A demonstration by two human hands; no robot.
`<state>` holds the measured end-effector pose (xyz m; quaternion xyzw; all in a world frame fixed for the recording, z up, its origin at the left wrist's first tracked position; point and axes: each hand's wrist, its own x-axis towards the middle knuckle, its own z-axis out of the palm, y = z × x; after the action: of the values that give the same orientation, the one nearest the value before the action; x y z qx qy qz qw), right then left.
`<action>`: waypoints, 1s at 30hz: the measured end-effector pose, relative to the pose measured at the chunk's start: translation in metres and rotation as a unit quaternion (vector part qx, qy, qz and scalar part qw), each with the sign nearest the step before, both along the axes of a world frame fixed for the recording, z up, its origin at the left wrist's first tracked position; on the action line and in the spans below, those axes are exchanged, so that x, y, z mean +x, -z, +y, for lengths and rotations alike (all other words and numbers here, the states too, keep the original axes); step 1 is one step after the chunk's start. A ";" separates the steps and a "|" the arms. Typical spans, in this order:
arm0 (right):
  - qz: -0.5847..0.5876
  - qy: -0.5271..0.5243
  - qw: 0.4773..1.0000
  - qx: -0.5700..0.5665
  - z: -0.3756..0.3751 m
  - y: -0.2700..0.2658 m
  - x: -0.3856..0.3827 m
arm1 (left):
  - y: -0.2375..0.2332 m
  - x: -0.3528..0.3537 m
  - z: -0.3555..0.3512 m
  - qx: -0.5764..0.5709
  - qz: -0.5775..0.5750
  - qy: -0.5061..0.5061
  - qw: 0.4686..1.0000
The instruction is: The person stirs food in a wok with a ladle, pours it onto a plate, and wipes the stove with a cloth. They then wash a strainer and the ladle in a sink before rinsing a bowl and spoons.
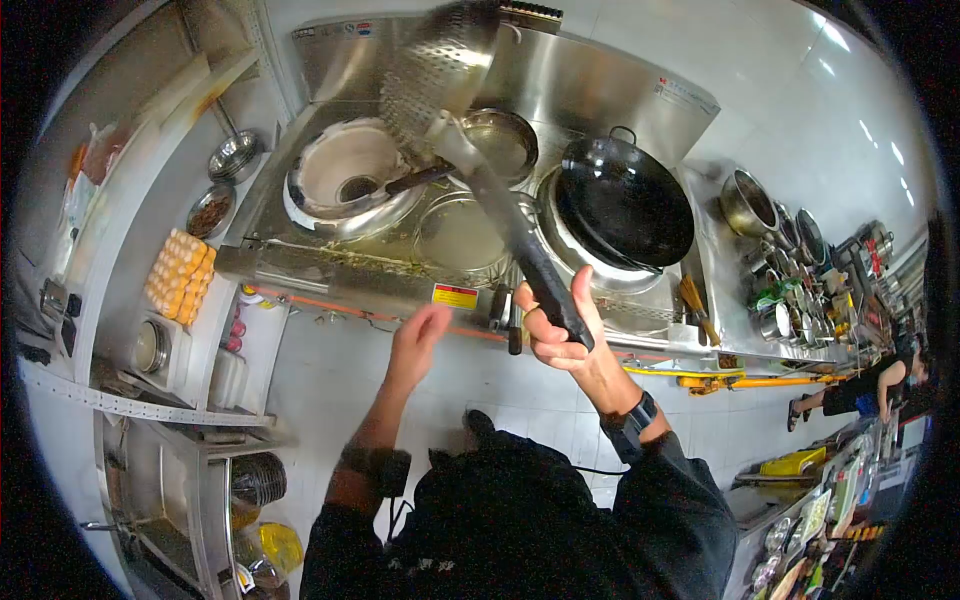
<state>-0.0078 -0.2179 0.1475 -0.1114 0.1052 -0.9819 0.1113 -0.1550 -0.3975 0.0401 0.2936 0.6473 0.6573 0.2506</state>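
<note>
My right hand (pixel 562 325) is closed round the black handle of a large perforated strainer (pixel 440 75), raised over the stove with its head near the back panel; the head is smeared by motion. The thumb lies along the handle. My left hand (pixel 418 345) is in front of the stove's front edge, apart from the strainer; its fingers are blurred. Behind the strainer are an empty round burner (pixel 345 165) at the left, a metal pan (pixel 500 145), and a round basin (pixel 460 235). A black wok (pixel 630 205) sits on the right burner.
Shelves at the left hold an egg tray (pixel 182 275) and a metal bowl (pixel 210 212). A brush (pixel 697 310) lies right of the wok, with a metal pot (pixel 750 203) beyond. Another person (pixel 880 385) is at the far right. A yellow pipe (pixel 740 382) runs below the stove edge.
</note>
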 end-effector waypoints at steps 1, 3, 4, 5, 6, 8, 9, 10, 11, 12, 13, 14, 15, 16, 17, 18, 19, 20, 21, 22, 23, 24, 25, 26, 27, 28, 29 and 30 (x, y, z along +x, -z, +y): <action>-0.015 0.016 0.999 0.047 0.003 0.000 0.000 | -0.046 0.006 0.023 0.069 -0.088 0.032 0.993; -0.025 0.023 0.992 0.119 0.010 -0.002 -0.001 | -0.086 0.014 0.064 0.198 -0.230 0.090 0.948; -0.026 0.022 0.990 0.135 0.014 -0.001 0.000 | -0.091 0.018 0.077 0.257 -0.287 0.114 0.916; -0.026 0.019 0.988 0.152 0.018 -0.001 0.001 | -0.102 0.021 0.085 0.245 -0.253 0.113 0.929; -0.026 0.017 0.985 0.168 0.022 0.000 0.001 | -0.115 0.025 0.091 0.232 -0.218 0.113 0.941; -0.017 0.003 0.986 0.169 0.030 0.002 0.003 | -0.121 0.034 0.101 0.201 -0.167 0.092 0.961; -0.012 -0.004 0.985 0.169 0.033 0.003 0.004 | -0.121 0.038 0.105 0.202 -0.148 0.086 0.964; -0.033 0.001 0.983 0.181 0.035 0.002 0.006 | -0.121 0.042 0.108 0.205 -0.128 0.080 0.967; -0.024 0.023 0.975 0.219 0.036 0.005 0.005 | -0.122 0.045 0.111 0.207 -0.107 0.072 0.970; -0.012 0.042 0.965 0.258 0.036 0.007 0.003 | -0.128 0.049 0.113 0.217 -0.139 0.064 0.964; 0.001 0.058 0.953 0.297 0.035 0.007 0.000 | -0.126 0.049 0.113 0.212 -0.154 0.069 0.963; 0.027 0.124 0.846 0.518 0.039 0.004 0.000 | -0.122 0.048 0.112 0.211 -0.165 0.072 0.961; 0.063 0.191 0.682 0.703 0.048 -0.002 -0.001 | -0.123 0.043 0.110 0.214 -0.171 0.074 0.959; 0.049 0.207 0.665 0.716 0.071 0.015 -0.004 | -0.129 0.041 0.103 0.212 -0.171 0.104 0.956; 0.031 0.224 0.649 0.726 0.076 0.012 -0.014 | -0.122 0.039 0.104 0.250 -0.120 0.117 0.953; 0.034 0.253 0.754 0.605 0.077 0.004 -0.017 | -0.118 0.036 0.100 0.234 -0.129 0.131 0.955; 0.002 0.290 0.720 0.630 0.078 -0.004 -0.028 | -0.116 0.035 0.096 0.216 -0.141 0.147 0.955; 0.013 0.327 0.688 0.648 0.081 -0.016 -0.038 | -0.116 0.035 0.093 0.214 -0.145 0.154 0.953; 0.023 0.362 0.655 0.663 0.082 -0.027 -0.047 | -0.116 0.036 0.090 0.211 -0.151 0.162 0.952; 0.023 0.314 0.706 0.634 0.075 -0.035 -0.057 | -0.115 0.037 0.085 0.207 -0.159 0.168 0.951; 0.022 0.262 0.755 0.600 0.063 -0.042 -0.066 | -0.112 0.036 0.082 0.183 -0.140 0.182 0.956; 0.047 0.198 0.786 0.583 0.049 -0.049 -0.071 | -0.106 0.029 0.081 0.157 -0.122 0.197 0.960; 0.011 0.206 0.804 0.558 0.036 -0.046 -0.076 | -0.101 0.022 0.079 0.131 -0.106 0.210 0.963; -0.014 0.219 0.810 0.544 0.030 -0.047 -0.081 | -0.096 0.013 0.074 0.123 -0.080 0.207 0.967; -0.041 0.226 0.817 0.529 0.022 -0.047 -0.085 | -0.095 0.006 0.070 0.110 -0.077 0.235 0.963; -0.063 0.237 0.831 0.498 0.015 -0.047 -0.087 | -0.090 0.007 0.066 0.170 -0.200 0.226 0.938; -0.068 0.278 0.819 0.498 0.012 -0.043 -0.090 | -0.087 0.004 0.066 0.233 -0.308 0.213 0.898; -0.069 0.297 0.830 0.468 0.009 -0.039 -0.096 | -0.080 0.002 0.065 0.271 -0.382 0.205 0.860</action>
<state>-0.1043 -0.2091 0.1862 0.0589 0.5718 -0.8063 -0.1395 -0.1532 -0.3324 0.1205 0.2014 0.2227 0.8011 0.5177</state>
